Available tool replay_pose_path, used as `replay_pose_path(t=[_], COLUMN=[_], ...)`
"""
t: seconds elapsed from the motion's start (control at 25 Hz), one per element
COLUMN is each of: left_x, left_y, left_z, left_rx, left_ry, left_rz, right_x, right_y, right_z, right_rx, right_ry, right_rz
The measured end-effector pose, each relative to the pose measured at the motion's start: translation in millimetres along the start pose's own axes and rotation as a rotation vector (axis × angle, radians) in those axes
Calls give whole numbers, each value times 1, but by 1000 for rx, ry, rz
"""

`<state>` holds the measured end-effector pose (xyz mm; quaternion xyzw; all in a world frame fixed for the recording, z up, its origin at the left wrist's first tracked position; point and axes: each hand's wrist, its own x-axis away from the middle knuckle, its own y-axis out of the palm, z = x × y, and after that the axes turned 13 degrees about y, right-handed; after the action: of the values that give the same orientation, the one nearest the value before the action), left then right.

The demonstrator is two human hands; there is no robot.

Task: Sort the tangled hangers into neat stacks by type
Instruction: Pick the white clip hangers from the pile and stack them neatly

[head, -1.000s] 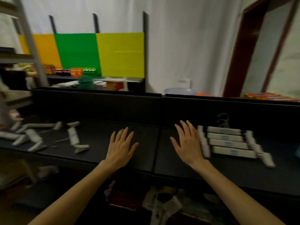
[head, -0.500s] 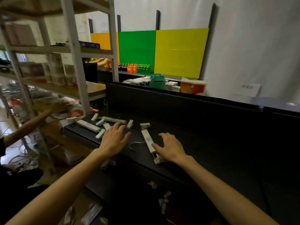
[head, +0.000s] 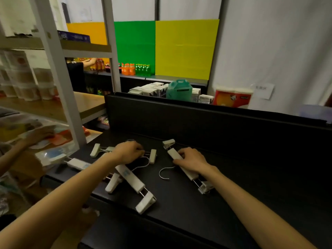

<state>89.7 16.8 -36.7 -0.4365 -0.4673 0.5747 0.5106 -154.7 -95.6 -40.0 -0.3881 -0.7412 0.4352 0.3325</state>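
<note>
Several white clip hangers with wire hooks lie on the black table [head: 179,203]. My right hand [head: 193,159] rests palm down on the bar of one white clip hanger [head: 186,172], fingers curled over it. Its hook points toward me and its far clip [head: 168,143] lies loose near the back wall. My left hand [head: 128,151] is closed over the wire of a hanger in the tangled pile [head: 106,151] at the table's left end. A further white clip hanger [head: 132,180] lies diagonally just in front of my left hand, one clip near the front edge.
A black back wall [head: 197,123] rises behind the table. A metal shelving unit [head: 59,83] stands at the left, where another person's hand [head: 38,134] reaches among packages. Beyond are bottles, cartons, a teal box [head: 178,90] and coloured panels.
The view has swung left from the stacked hangers to the tangled pile. Both my hands have moved forward; the left closed on a hanger wire, the right settled onto a hanger bar.
</note>
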Motion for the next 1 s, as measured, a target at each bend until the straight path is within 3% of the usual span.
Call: replay_pose_path(t=[0.28, 0.56, 0.8, 1.0], left_x=[-32, -53, -64, -58], left_y=[-1, -11, -31, -32], left_z=[-40, -29, 41, 164], left_rx=[117, 97, 37, -170], left_ry=[357, 583, 908, 1089], left_rz=[-87, 103, 340, 399], right_x=[5, 39, 95, 168], right_y=[16, 26, -7, -56], right_z=[-10, -12, 24, 104], right_rx=[-128, -375, -763, -1141], right_ry=[181, 308, 397, 499], right_rz=[125, 358, 652, 815])
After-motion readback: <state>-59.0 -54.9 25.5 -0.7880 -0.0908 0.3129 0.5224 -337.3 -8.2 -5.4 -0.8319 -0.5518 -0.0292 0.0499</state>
